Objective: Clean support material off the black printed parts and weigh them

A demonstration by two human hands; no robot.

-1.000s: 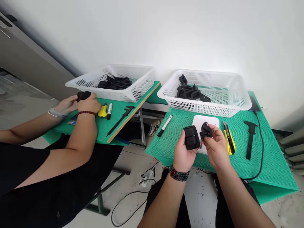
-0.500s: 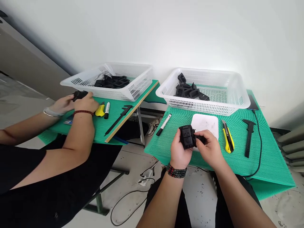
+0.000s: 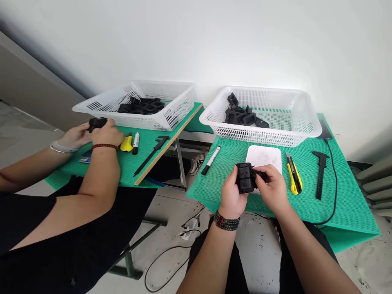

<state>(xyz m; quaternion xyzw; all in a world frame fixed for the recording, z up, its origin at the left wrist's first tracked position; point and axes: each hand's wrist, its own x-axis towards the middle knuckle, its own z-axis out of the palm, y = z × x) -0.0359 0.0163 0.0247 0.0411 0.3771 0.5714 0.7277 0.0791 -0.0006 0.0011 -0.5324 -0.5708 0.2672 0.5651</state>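
Observation:
My left hand (image 3: 233,197) is wrapped round a black plastic housing (image 3: 245,178) with two raised blocks on its face, held above the near edge of the green-covered table. From the right, my right hand (image 3: 271,185) pinches a small black piece (image 3: 262,175) against the housing's side. Whether that piece is a tool or belongs to the housing, I cannot tell. Partly behind both hands lies a white tray (image 3: 263,154) with dark specks. A yellow utility knife (image 3: 294,174) rests right of my right hand, and a white marker with a black cap (image 3: 211,160) lies to the left.
A white basket (image 3: 260,136) of black plastic parts (image 3: 241,116) stands at the back. Black calipers (image 3: 320,173) and a cable (image 3: 335,192) lie at the right. On the left, a co-worker's hands (image 3: 105,132) hold a black part at another green table (image 3: 147,153) with its own basket (image 3: 159,118).
The housing in my left hand has shifted slightly right and turned a little. My right hand has moved slightly with it, still pinching the small black piece at its side.

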